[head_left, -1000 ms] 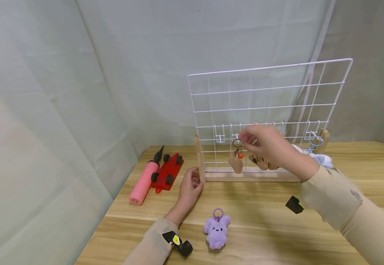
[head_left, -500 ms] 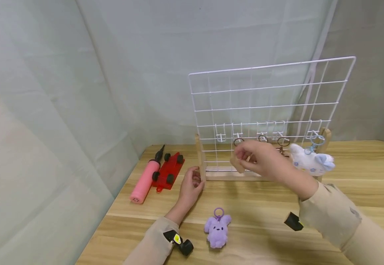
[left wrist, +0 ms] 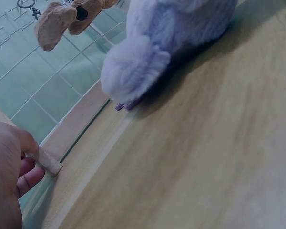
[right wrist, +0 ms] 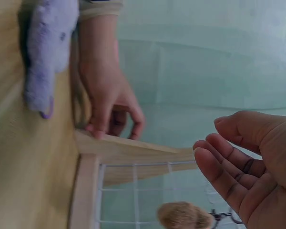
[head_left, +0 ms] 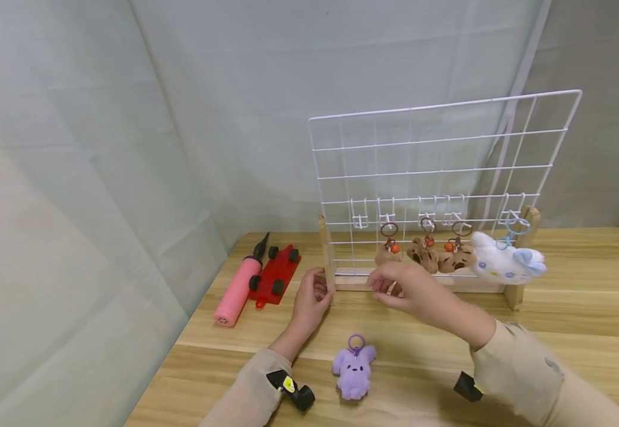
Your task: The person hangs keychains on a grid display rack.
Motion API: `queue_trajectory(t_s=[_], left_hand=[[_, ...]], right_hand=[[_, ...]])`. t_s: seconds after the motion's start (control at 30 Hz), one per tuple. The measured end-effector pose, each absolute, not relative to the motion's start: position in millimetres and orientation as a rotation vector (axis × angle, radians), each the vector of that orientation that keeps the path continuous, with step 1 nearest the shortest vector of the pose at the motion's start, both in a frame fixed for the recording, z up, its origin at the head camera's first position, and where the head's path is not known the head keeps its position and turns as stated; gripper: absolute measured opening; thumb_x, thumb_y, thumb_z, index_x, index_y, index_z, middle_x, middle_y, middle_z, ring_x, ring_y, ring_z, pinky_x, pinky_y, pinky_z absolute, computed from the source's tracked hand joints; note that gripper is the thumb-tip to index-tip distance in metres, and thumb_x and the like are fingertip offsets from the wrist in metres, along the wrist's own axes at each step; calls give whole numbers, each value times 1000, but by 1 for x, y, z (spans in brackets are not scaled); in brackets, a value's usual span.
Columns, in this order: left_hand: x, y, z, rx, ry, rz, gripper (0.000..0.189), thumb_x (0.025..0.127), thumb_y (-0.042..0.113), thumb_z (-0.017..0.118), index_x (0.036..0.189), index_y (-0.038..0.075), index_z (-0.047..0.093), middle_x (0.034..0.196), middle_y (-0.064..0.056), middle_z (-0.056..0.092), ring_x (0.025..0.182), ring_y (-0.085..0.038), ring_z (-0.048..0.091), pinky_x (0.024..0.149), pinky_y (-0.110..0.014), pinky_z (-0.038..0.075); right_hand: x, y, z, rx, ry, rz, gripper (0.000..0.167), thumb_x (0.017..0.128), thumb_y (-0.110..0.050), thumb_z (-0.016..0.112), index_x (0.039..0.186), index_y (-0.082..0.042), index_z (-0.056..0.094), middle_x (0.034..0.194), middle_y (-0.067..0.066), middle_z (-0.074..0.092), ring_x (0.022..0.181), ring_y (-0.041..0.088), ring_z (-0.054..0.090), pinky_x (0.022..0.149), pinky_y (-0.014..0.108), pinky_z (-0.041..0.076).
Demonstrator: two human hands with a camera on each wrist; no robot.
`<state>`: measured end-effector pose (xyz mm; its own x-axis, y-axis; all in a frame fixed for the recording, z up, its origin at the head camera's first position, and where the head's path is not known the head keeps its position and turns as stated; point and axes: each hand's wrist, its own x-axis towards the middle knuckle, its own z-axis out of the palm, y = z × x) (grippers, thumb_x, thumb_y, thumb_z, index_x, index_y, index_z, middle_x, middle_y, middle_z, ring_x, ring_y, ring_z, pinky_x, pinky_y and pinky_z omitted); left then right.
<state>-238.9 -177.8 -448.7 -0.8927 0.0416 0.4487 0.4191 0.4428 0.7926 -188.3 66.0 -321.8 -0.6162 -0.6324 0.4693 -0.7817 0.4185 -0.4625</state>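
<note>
My left hand (head_left: 309,299) grips the wooden left foot of the white wire grid rack (head_left: 443,142); in the left wrist view its fingers pinch the foot's end (left wrist: 50,162). My right hand (head_left: 408,290) is in front of the rack's base, fingers loosely bent and holding nothing, as the right wrist view also shows (right wrist: 257,167). Just above it a brown plush keychain (head_left: 388,254) hangs by its ring from a hook. To its right hang two more brown plush keychains (head_left: 422,255) and a white plush one with a blue ring (head_left: 507,264). A purple plush keychain (head_left: 354,373) lies on the table.
Left of the rack lie a pink hand pump (head_left: 238,290) and a red toy car chassis (head_left: 276,276) with black wheels. At the rack's left end, a white hook (head_left: 359,220) bears nothing. Pale curtains (head_left: 256,107) stand behind the table (head_left: 571,332).
My right hand has let go of the leftmost brown keychain's ring, which now hangs on the hook, and has moved down. My left hand stays on the rack's foot.
</note>
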Motion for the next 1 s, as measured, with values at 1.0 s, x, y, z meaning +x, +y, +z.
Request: queue_trajectory(t_s=[1.0], left_hand=[[-237, -177, -447, -386, -2335, -1431, 48, 78, -13, 65, 121, -3, 46, 99, -23, 58, 84, -31, 61, 65, -18, 53]], right_hand=[[-195, 41, -394, 1417, -2579, 922, 16, 78, -3, 70, 92, -6, 65, 83, 1, 67, 71, 5, 60, 62, 15, 50]])
